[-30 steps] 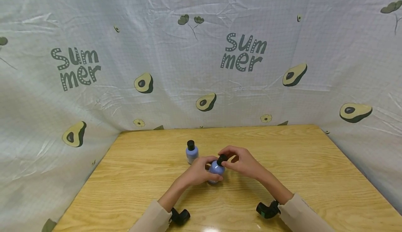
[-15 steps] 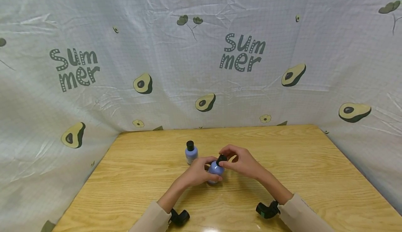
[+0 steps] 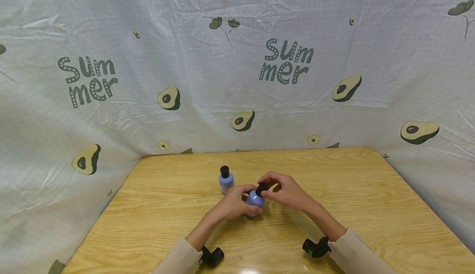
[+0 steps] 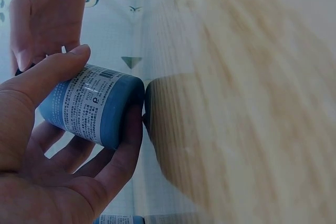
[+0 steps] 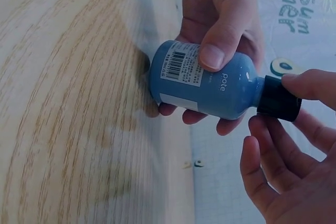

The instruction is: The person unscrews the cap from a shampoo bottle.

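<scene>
A small blue bottle (image 3: 255,200) with a white label and a black cap (image 3: 261,188) is held just above the wooden table (image 3: 334,191). My left hand (image 3: 234,203) grips its body (image 4: 94,109), thumb on top and fingers beneath (image 5: 202,80). My right hand (image 3: 285,191) pinches the black cap (image 5: 278,99) between thumb and fingertips. A second blue bottle (image 3: 225,179) with a black cap stands upright on the table just beyond and left of the left hand.
A cloth backdrop (image 3: 237,68) printed with avocados and "Summer" closes off the table's far and side edges. Black wrist-camera mounts (image 3: 212,256) (image 3: 314,247) sit on both beige sleeves near the front edge.
</scene>
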Tool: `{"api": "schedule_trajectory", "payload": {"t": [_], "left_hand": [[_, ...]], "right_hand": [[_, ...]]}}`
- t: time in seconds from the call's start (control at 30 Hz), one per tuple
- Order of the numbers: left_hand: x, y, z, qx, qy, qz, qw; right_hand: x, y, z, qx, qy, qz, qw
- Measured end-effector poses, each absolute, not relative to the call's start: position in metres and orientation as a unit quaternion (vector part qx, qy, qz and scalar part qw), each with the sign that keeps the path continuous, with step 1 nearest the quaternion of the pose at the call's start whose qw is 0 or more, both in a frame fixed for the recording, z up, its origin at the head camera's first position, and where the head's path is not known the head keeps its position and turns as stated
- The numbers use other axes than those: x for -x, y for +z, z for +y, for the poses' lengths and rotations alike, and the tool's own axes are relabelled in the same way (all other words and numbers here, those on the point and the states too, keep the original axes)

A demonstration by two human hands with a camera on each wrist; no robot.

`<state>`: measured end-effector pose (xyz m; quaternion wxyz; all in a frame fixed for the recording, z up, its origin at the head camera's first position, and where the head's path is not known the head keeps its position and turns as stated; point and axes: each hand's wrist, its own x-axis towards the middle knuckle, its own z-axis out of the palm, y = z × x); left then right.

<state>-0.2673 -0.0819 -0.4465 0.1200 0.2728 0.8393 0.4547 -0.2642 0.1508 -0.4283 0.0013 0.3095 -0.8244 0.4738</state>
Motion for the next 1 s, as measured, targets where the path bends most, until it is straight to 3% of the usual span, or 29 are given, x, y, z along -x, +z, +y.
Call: {"api": "schedule_trajectory", "payload": {"t": [1.0], "left_hand": [[0.2676, -0.4462, -0.0811, -0.274, 0.457, 0.838, 0.121]], "right_hand": [[0.263, -0.4249, 0.1523, -0.315, 0.475, -0.822, 0.004]]}}
